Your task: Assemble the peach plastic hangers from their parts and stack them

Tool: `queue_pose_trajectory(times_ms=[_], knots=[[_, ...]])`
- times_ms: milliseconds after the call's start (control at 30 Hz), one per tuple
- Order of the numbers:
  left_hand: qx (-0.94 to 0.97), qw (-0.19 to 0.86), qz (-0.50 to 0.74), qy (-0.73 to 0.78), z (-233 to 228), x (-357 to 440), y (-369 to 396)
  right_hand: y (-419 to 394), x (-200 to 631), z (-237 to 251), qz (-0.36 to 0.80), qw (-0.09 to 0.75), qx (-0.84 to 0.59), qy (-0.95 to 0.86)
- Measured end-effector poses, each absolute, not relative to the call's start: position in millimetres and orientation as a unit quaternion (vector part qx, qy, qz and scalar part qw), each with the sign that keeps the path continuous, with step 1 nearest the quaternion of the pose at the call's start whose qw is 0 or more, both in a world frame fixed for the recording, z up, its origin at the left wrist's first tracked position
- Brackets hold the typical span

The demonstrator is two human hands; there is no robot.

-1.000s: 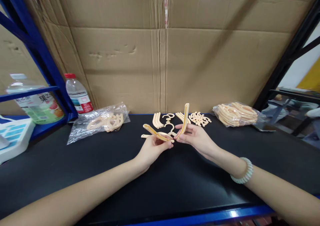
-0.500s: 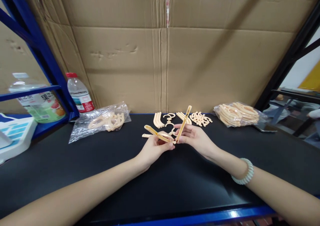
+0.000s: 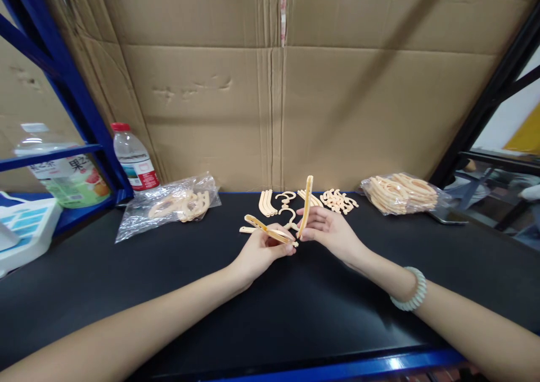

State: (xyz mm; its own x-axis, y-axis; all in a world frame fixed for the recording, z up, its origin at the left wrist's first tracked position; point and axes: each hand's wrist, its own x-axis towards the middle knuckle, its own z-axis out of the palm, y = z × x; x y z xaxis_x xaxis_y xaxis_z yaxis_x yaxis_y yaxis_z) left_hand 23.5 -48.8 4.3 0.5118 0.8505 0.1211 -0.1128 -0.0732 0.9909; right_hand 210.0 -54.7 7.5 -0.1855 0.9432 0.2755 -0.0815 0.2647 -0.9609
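Two peach plastic hanger arms sit centre frame above the black tabletop [image 3: 126, 281]: the flat-lying arm [image 3: 266, 229] is pinched in the left hand [image 3: 262, 254], and the upright arm [image 3: 305, 206] is clamped in the right hand [image 3: 327, 230]. Since half a second ago the upright arm has swung closer to vertical and its lower end now meets the flat one, so the joint looks nearly mated. Behind lie loose hanger hooks [image 3: 287, 198] and curved pieces [image 3: 338, 201]; bagged parts [image 3: 400, 193] centre right, another bag [image 3: 172, 206] and a water bottle [image 3: 134, 157] centre left.

Bright, even light falls from overhead, catching the top edge of the cardboard wall [image 3: 270, 89]. A broad diagonal shadow crosses its right half. The black table [image 3: 126, 292] shows a soft sheen. Wide-lens bending warps the edges; the far right is blurred.
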Motion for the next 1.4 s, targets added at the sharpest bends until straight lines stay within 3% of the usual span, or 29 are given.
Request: queue_pose_trajectory(times_ms=[467,1400], knots=[[0.609,0.606,0.406,0.313,5,24,-52,-58,208,10,0.499,0.497,-0.346,-0.620],[0.540,0.638,0.455,0.306,6,27,-55,-65,200,4,0.427,0.542,-0.398,-0.604]])
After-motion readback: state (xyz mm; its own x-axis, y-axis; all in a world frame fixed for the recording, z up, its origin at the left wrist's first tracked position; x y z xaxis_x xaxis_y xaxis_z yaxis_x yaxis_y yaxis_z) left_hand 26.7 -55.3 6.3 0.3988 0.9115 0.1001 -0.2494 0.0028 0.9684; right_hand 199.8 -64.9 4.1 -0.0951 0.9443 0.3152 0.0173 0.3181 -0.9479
